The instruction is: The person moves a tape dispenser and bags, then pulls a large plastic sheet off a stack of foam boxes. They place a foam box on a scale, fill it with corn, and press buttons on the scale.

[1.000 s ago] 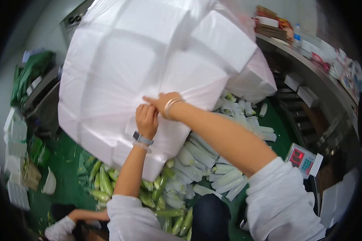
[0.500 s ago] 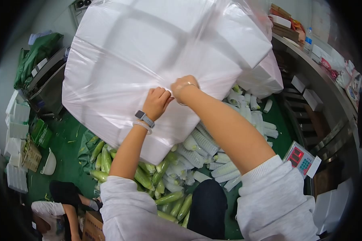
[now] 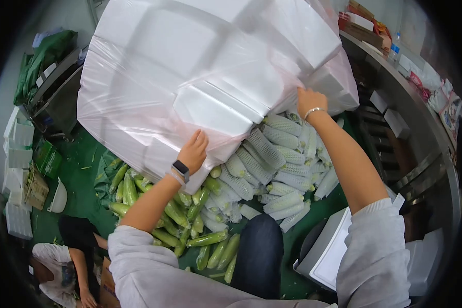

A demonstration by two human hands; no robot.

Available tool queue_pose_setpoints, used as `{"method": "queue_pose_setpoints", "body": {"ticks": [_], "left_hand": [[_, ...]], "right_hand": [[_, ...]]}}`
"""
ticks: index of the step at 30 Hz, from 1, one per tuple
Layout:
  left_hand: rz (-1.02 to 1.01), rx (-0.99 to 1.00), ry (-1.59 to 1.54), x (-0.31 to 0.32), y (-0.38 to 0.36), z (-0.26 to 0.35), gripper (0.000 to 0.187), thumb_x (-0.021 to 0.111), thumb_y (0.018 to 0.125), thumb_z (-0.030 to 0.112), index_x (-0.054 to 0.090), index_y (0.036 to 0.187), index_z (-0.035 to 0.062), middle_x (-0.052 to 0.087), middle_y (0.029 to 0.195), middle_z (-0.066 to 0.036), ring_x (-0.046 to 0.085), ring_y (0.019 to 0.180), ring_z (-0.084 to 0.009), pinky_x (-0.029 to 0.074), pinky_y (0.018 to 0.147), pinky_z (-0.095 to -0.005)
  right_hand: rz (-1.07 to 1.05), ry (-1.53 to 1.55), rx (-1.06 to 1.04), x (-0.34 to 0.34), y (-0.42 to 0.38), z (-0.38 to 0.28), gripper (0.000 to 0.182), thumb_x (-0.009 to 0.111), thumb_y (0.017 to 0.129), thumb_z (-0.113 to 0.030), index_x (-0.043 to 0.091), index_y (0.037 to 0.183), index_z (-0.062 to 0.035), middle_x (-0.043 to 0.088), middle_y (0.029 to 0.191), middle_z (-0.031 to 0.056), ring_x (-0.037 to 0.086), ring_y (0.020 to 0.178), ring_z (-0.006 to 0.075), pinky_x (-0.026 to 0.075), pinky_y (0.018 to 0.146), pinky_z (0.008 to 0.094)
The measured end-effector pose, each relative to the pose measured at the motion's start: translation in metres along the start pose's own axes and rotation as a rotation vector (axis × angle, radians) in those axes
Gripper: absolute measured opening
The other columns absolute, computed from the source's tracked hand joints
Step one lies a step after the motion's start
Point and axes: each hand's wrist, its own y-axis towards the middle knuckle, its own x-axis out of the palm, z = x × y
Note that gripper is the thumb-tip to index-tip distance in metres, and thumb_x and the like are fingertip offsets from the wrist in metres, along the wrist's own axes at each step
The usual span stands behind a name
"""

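Observation:
A large bundle of white foam boxes (image 3: 218, 107) fills the upper middle, wrapped in thin translucent plastic film (image 3: 123, 97). The film has a wide gap at the front, where bare foam shows. My right hand (image 3: 311, 101) pinches the film at the gap's right side, its fingers closed. At the lower left of the gap, my left hand (image 3: 192, 152), with a watch on the wrist, has its fingers bent onto the film edge. Below the bundle lie green corn-like cobs (image 3: 174, 220) and others in white foam netting (image 3: 282, 174), heaped on the floor.
A white box (image 3: 326, 249) stands beside my right forearm. Metal shelving (image 3: 421, 118) runs along the right. Foam boxes (image 3: 20, 172) are stacked at the left, near a white basin (image 3: 59, 196). Another person (image 3: 54, 264) sits at the lower left by a cardboard box (image 3: 108, 285).
My hands have moved apart, right hand to the right, left hand slightly down and left. The film has opened between them, baring the foam. The scale's red display is no longer visible.

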Motion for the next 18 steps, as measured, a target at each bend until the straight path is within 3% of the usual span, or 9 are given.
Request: {"method": "queue_pose_setpoints", "body": {"ticks": [2, 3, 6, 7, 11, 15, 16, 17, 18], "left_hand": [[-0.596, -0.165, -0.603, 0.025, -0.009, -0.008, 0.035, 0.055, 0.08, 0.031, 0.062, 0.094, 0.0, 0.057, 0.088, -0.015, 0.055, 0.081, -0.0318, 0.042, 0.078, -0.0447], [-0.451, -0.224, -0.642, 0.037, -0.019, -0.014, 0.047, 0.053, 0.081, 0.035, 0.053, 0.113, 0.0, 0.058, 0.083, -0.015, 0.056, 0.069, -0.0323, 0.045, 0.068, -0.0421], [-0.449, -0.315, -0.599, 0.008, -0.018, -0.019, 0.052, 0.052, 0.081, 0.041, 0.047, 0.123, 0.0093, 0.056, 0.078, -0.015, 0.055, 0.071, -0.0298, 0.042, 0.067, -0.0415], [-0.394, -0.223, -0.429, 0.009, -0.028, -0.009, 0.055, 0.053, 0.08, 0.046, 0.044, 0.127, 0.0193, 0.055, 0.08, -0.015, 0.052, 0.077, -0.0304, 0.037, 0.072, -0.0442], [-0.285, -0.155, -0.393, 0.007, -0.036, -0.004, 0.053, 0.059, 0.076, 0.046, 0.049, 0.122, 0.0215, 0.05, 0.089, -0.015, 0.044, 0.088, -0.0316, 0.032, 0.082, -0.0463], [-0.199, -0.246, -0.54, 0.014, -0.039, -0.013, 0.049, 0.062, 0.074, 0.043, 0.053, 0.114, 0.0157, 0.049, 0.089, -0.014, 0.044, 0.088, -0.0321, 0.03, 0.085, -0.0458], [-0.198, -0.29, -0.571, 0.014, -0.039, -0.015, 0.049, 0.062, 0.074, 0.043, 0.053, 0.112, 0.0141, 0.049, 0.088, -0.014, 0.044, 0.088, -0.0321, 0.03, 0.086, -0.0459], [-0.169, -0.273, -0.551, 0.012, -0.038, -0.015, 0.047, 0.063, 0.073, 0.041, 0.053, 0.11, 0.014, 0.049, 0.087, -0.014, 0.044, 0.087, -0.0329, 0.031, 0.085, -0.0458], [-0.159, -0.253, -0.547, 0.011, -0.038, -0.013, 0.047, 0.063, 0.073, 0.041, 0.053, 0.11, 0.014, 0.049, 0.087, -0.014, 0.044, 0.087, -0.0329, 0.031, 0.085, -0.0458]], "right_hand": [[-0.001, 0.052, 0.024, 0.001, 0.002, 0.0, 0.024, 0.045, 0.081, -0.014, 0.055, 0.102, -0.0087, 0.064, 0.092, 0.0108, 0.063, 0.083, 0.0281, 0.05, 0.07, 0.0397], [0.015, 0.098, 0.042, 0.0, 0.006, 0.003, 0.023, 0.045, 0.082, -0.015, 0.058, 0.1, -0.0086, 0.064, 0.093, 0.0115, 0.062, 0.085, 0.0283, 0.05, 0.071, 0.0399], [-0.106, 0.039, 0.192, 0.004, 0.019, 0.052, 0.024, 0.043, 0.084, -0.017, 0.063, 0.094, -0.0093, 0.063, 0.096, 0.013, 0.061, 0.091, 0.0284, 0.049, 0.074, 0.0401], [-0.109, 0.089, 0.286, -0.002, 0.018, 0.078, 0.026, 0.042, 0.086, -0.019, 0.065, 0.093, -0.01, 0.063, 0.098, 0.014, 0.061, 0.093, 0.0286, 0.049, 0.075, 0.0402], [-0.118, 0.117, 0.392, -0.022, 0.006, 0.145, 0.032, 0.046, 0.086, -0.029, 0.06, 0.1, -0.0037, 0.061, 0.101, 0.0185, 0.06, 0.09, 0.0352, 0.048, 0.076, 0.0436], [-0.224, 0.346, 0.757, 0.073, -0.027, 0.161, 0.037, 0.051, 0.082, -0.032, 0.059, 0.104, -0.0029, 0.058, 0.108, 0.0194, 0.057, 0.098, 0.034, 0.047, 0.082, 0.0424], [-0.287, 0.438, 0.796, 0.175, -0.036, 0.184, 0.044, 0.055, 0.077, -0.023, 0.051, 0.116, -0.0039, 0.057, 0.11, 0.0193, 0.057, 0.1, 0.0329, 0.046, 0.086, 0.0382], [-0.552, 0.891, 0.845, 0.233, -0.074, 0.201, 0.034, 0.057, 0.078, -0.025, 0.057, 0.104, -0.0042, 0.056, 0.112, 0.0157, 0.058, 0.097, 0.0335, 0.05, 0.076, 0.0415], [-0.365, 1.18, 0.679, 0.253, -0.132, 0.187, 0.03, 0.057, 0.078, -0.023, 0.057, 0.103, -0.0071, 0.059, 0.107, 0.0103, 0.059, 0.091, 0.034, 0.049, 0.067, 0.0455]]}}
